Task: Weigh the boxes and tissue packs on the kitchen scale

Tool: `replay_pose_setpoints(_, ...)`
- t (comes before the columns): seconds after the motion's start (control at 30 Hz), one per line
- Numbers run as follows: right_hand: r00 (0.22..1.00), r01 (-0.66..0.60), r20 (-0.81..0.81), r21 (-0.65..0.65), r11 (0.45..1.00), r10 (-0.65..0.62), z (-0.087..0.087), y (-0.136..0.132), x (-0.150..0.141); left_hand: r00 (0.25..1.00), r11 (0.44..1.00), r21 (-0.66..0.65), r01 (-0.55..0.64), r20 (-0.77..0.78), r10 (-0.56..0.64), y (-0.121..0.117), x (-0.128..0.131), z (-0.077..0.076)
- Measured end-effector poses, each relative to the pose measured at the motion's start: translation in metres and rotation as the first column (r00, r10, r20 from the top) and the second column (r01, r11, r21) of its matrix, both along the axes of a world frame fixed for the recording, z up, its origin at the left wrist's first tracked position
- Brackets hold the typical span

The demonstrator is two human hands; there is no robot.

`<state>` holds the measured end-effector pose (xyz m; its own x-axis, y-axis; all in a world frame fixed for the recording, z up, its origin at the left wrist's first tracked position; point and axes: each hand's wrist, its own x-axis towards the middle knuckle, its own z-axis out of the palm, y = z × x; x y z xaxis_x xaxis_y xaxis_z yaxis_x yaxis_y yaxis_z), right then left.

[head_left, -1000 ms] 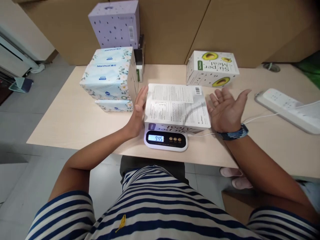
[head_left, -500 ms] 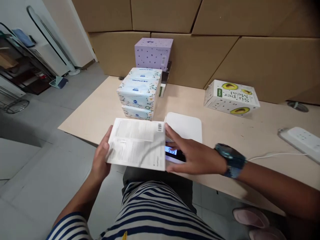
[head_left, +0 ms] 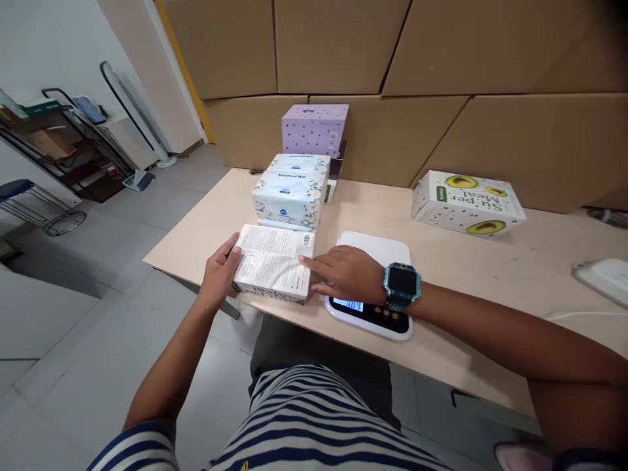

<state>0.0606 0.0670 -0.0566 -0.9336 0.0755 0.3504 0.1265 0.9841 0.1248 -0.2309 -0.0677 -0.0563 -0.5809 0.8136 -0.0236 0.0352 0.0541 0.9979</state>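
Observation:
A white carton (head_left: 275,261) with small printed text and a barcode on top is low at the front left of the table. My left hand (head_left: 223,265) grips its left end, thumb on top. At the right end my right hand (head_left: 346,275) holds it, one finger on the top edge and the others partly hidden. Beneath that hand and wrist is a white digital scale (head_left: 375,245) with a lit display, its digits partly covered. Just behind the carton stand floral tissue packs (head_left: 289,190). I cannot tell whether the carton fully rests on the tabletop.
A purple box (head_left: 314,127) stands behind the tissue packs, against stacked brown cardboard boxes (head_left: 343,46). An avocado-printed carton (head_left: 468,203) lies at the back right of the table (head_left: 451,281). A white power strip (head_left: 603,281) is at the right. On the floor at left are a stool (head_left: 44,203) and a dustpan (head_left: 139,180).
Both hands have lowered the carton and tilted it, so a printed side now shows. The camera view has shifted, and more of the scale's control panel is visible.

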Motion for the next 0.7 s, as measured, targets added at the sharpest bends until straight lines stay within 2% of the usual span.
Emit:
replay_pose_setpoints(0.17,0.997,0.065,-0.029,-0.054,0.996,-0.066,-0.006,0.000,0.004,1.000,1.000,0.021,-0.010,0.003,0.010,0.015,0.004,-0.001)
replay_pose_setpoints(0.3,0.993,0.107,-0.050,-0.085,0.991,-0.111,-0.010,-0.004,0.007,0.998,1.000,0.022,-0.009,-0.056,0.010,0.020,0.003,0.004)
replay_pose_setpoints(0.37,0.981,0.177,-0.061,-0.118,0.977,-0.185,-0.009,0.006,0.018,0.992,0.999,0.024,-0.031,-0.120,0.034,0.015,0.005,0.005)
replay_pose_setpoints(0.43,0.940,0.316,-0.080,-0.169,0.934,-0.333,-0.006,0.028,0.038,0.969,0.995,0.065,-0.078,-0.230,0.091,0.003,0.009,0.005)
replay_pose_setpoints(0.5,0.847,0.491,-0.109,-0.217,0.844,-0.521,-0.001,0.059,0.070,0.928,0.973,0.190,-0.133,-0.321,0.190,-0.014,0.014,0.004)
replay_pose_setpoints(0.57,0.709,0.649,-0.145,-0.248,0.719,-0.690,0.004,0.095,0.108,0.899,0.941,0.310,-0.133,-0.362,0.246,-0.031,0.021,0.003)
replay_pose_setpoints(0.63,0.544,0.772,-0.163,-0.286,0.568,-0.823,0.008,0.130,0.146,0.883,0.955,0.295,0.005,-0.449,0.134,-0.045,0.030,0.002)
replay_pose_setpoints(0.7,0.393,0.851,-0.130,-0.323,0.413,-0.910,0.009,0.158,0.176,0.838,0.965,0.180,0.189,-0.541,-0.063,-0.056,0.045,0.000)
